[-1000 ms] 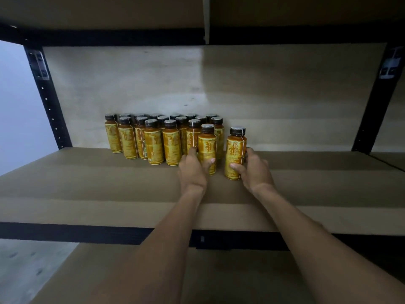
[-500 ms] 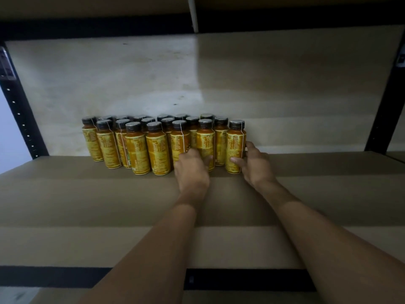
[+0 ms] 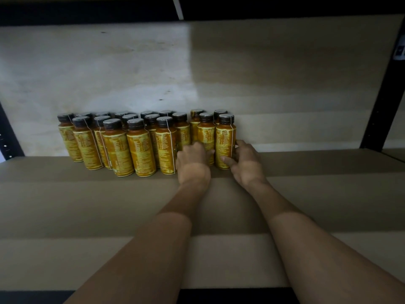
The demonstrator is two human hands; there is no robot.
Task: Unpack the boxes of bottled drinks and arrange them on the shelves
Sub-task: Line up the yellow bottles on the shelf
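Several yellow-labelled bottles with dark caps (image 3: 140, 145) stand in rows at the back of a brown shelf board (image 3: 87, 205). My left hand (image 3: 192, 161) grips the lower part of a front-row bottle (image 3: 206, 134), hiding its base. My right hand (image 3: 245, 163) holds the rightmost front bottle (image 3: 225, 141), thumb across its front and fingers round its right side. Both bottles stand upright on the shelf, close against the group.
The pale back panel (image 3: 285, 73) closes the shelf behind the bottles. Black metal uprights stand at the left edge (image 3: 8, 139) and the right (image 3: 381, 95). The shelf above (image 3: 197, 7) hangs low overhead. Bare board lies right of the bottles.
Both hands have slid their bottles back toward the group; the rightmost bottle, set apart before, now stands in line with the others. The view has moved closer.
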